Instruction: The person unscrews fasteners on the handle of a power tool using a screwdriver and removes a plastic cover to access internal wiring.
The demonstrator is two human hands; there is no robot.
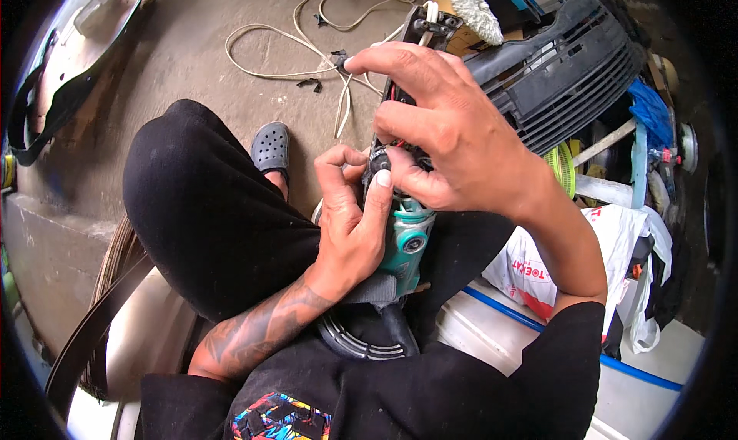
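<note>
**Opened teal power tool, gripped by your left hand and worked from the far right by the other**

The teal power tool (pixel 401 269) stands in front of you, just right of your bent knee, its teal body near and its dark, opened end pointing far. Your left hand (pixel 352 229) is closed on it from the left, thumb and fingers pressed to either side of a round black part (pixel 380 162). Your right hand (pixel 453 129) arches over the dark end from the right, its thumb tip by that same part, its forefinger reaching left beyond the tool; thumb and fingers stand apart. Whether they touch anything small, you cannot tell from this view. Red wiring (pixel 394 94) shows inside, beneath your right fingers.

On the near side, a black curved piece (pixel 350 337) with slots rests against your shirt. Far left of the tool, a white cord (pixel 277 76) lies looped on the floor (pixel 184 48), with small black pieces (pixel 310 85) near it. A grey clog (pixel 270 147) is on your foot, left of the tool.

To the far right is a black slatted grille (pixel 569 71); nearer sit a lime-green basket (pixel 564 169) and a white plastic bag (pixel 530 248) with red print.
</note>
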